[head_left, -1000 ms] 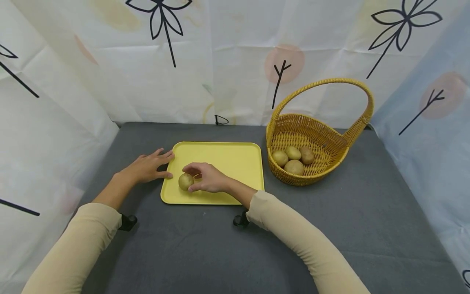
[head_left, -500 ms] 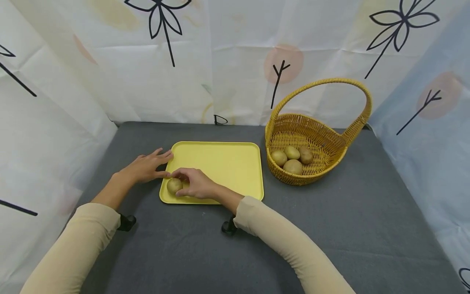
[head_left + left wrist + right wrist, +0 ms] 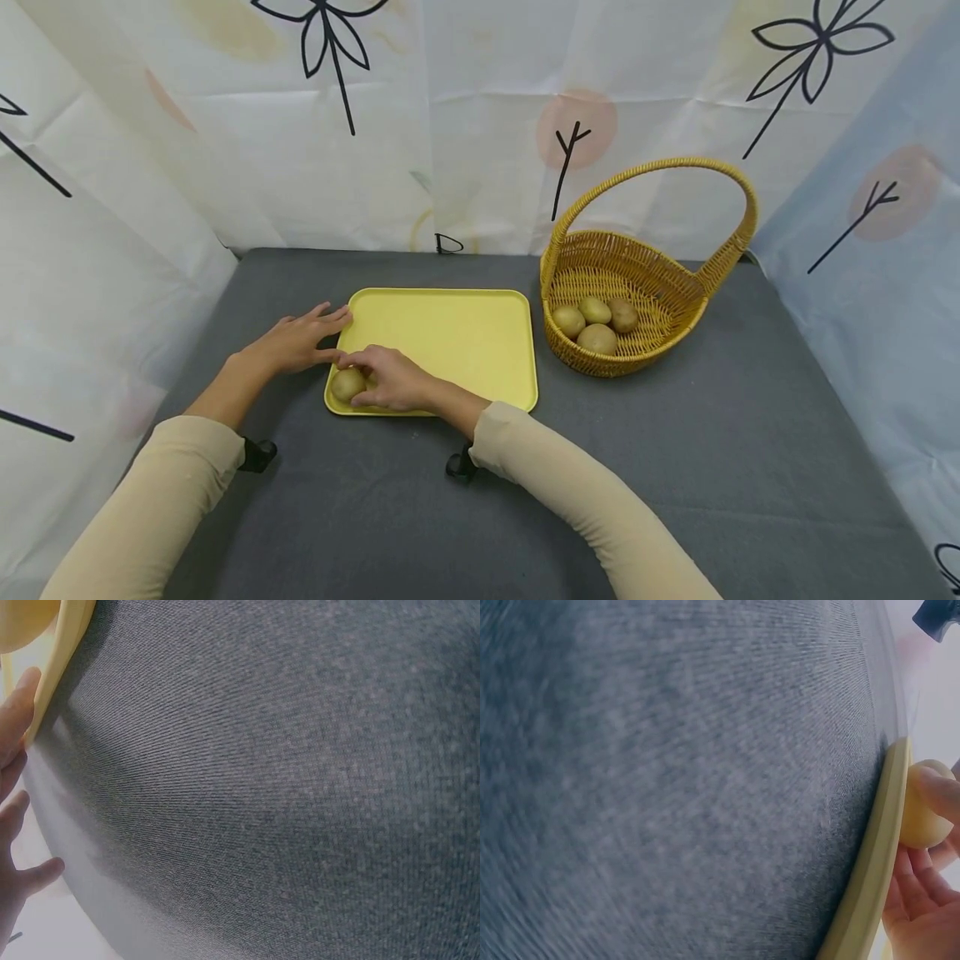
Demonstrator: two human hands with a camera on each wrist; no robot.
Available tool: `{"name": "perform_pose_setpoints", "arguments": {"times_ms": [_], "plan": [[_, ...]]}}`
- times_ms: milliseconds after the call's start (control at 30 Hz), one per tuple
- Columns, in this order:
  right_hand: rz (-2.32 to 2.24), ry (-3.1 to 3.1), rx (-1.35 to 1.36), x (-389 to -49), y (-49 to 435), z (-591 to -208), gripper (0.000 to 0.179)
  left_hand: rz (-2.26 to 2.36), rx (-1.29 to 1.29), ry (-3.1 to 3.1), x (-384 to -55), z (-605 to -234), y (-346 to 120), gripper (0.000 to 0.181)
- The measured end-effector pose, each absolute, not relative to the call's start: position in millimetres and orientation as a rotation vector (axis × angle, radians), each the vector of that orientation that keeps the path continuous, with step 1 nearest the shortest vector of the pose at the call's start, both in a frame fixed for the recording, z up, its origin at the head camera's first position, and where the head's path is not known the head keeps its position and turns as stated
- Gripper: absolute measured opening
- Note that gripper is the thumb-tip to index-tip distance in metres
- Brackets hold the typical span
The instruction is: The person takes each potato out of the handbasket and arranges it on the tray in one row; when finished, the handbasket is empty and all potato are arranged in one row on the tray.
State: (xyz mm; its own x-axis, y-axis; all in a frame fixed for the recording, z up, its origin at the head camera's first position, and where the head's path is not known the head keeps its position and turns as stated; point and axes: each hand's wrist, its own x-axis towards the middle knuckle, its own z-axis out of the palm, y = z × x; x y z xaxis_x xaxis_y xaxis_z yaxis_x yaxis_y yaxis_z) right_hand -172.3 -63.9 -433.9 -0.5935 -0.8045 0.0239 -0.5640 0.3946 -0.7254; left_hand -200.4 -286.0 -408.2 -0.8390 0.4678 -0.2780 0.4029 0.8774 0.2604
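A round, pale brown potato (image 3: 348, 386) is at the near left corner of the yellow tray (image 3: 457, 350). My right hand (image 3: 393, 381) holds it from the right side, thumb in front and fingers behind; the right wrist view shows the thumb against the potato (image 3: 924, 817) just inside the tray's rim. My left hand (image 3: 296, 340) rests at the tray's left edge with fingers spread, the fingertips right at the rim. In the left wrist view only some fingers (image 3: 16, 720) show, beside the yellow rim.
A yellow wicker basket (image 3: 675, 321) with a tall handle stands right of the tray and holds several potatoes (image 3: 597, 339). Grey cloth (image 3: 360, 517) covers the table. Patterned white curtains (image 3: 480, 125) hang behind and at both sides.
My right hand has moved left and slightly nearer along the tray with the potato, from inside the left part to the near left corner. The left hand stays at the edge.
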Motion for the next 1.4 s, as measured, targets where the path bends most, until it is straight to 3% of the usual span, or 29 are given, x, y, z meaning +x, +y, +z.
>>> {"name": "perform_pose_setpoints", "arguments": {"times_ms": [600, 1067, 1400], "plan": [[-1.015, 2.256, -1.192, -166.9, -40.1, -410.5, 0.057, 0.279, 0.654, 2.716, -195.4, -404.3, -285.2, 0.077], [-1.053, 2.35, -1.326, -175.1, 107.3, -358.7, 0.048, 0.276, 0.653, 2.692, -196.3, -403.4, -285.0, 0.081], [-0.993, 2.504, -1.095, -195.9, 197.9, -328.8, 0.052, 0.279, 0.658, 2.693, -195.9, -404.7, -285.4, 0.083]]}}
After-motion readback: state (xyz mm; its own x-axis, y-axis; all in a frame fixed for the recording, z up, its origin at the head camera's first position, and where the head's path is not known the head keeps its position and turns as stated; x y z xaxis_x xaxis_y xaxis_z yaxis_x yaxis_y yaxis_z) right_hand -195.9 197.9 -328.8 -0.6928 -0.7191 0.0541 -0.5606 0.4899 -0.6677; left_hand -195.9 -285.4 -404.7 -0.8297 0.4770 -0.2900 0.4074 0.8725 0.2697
